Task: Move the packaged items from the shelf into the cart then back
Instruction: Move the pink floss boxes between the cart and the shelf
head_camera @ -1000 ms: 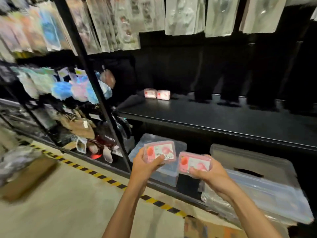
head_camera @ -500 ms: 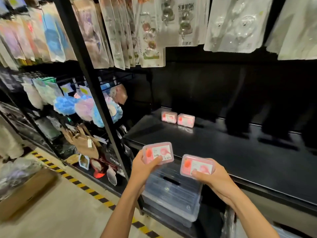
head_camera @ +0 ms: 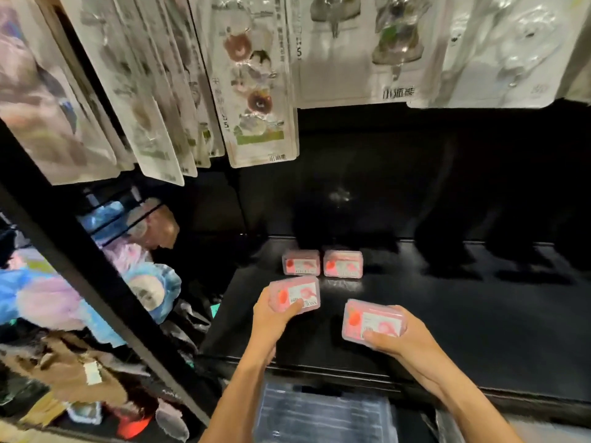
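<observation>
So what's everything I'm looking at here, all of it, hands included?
pink boxes on shelf: two, pink, side by side at the back of the black shelf
pink boxes in hand: two, pink, one in each hand, over the shelf
hanging packets: many, clear and white, above the shelf
plush toys: several, blue and pink, left rack
clear bin: one, under the shelf
left hand: holds a box
right hand: holds a box

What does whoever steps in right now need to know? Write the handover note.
Left hand grips one pink box; right hand grips another pink box. Both are held over the black shelf, not yet set down.
Done: two pink boxes already stand side by side at the back of the shelf.
Left: set the two held boxes down, probably in front of that pair. The cart is out of view.
</observation>
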